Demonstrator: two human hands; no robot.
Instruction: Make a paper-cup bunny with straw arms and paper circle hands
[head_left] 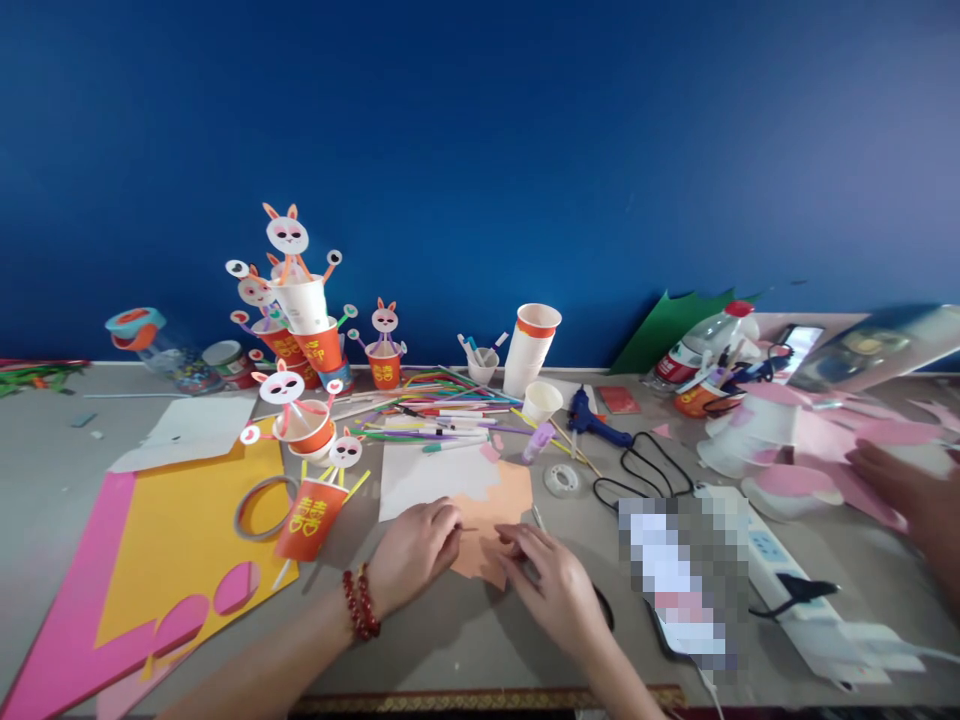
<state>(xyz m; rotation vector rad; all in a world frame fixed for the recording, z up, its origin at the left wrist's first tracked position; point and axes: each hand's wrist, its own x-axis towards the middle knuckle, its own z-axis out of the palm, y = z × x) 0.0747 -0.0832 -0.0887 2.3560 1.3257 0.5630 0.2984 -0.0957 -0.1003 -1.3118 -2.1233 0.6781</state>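
Note:
In the head view my left hand (420, 548), with a red bead bracelet (361, 604) at its wrist, is closed in a pinch over a sheet of orange paper (510, 488). A thin, small sliver seems to stick out from its fingertips, too small to name. My right hand (553, 578) is just to the right, thumb and fingers curled towards each other at the paper's edge. What lies between its fingertips is hidden. White paper (424, 478) lies partly under the orange sheet. Left of my hands, a red paper cup (311, 520) with a rabbit face (346, 451) leans over.
Several rabbit-face cups (300, 300) stand at the left behind yellow paper (191, 530). Markers and sticks (450, 410) lie at the back. A glue gun (596, 418), tape roll (561, 480), blurred phone (679, 585) and power strip (795, 590) are rightward. Another person's hand (911, 490) touches pink paper.

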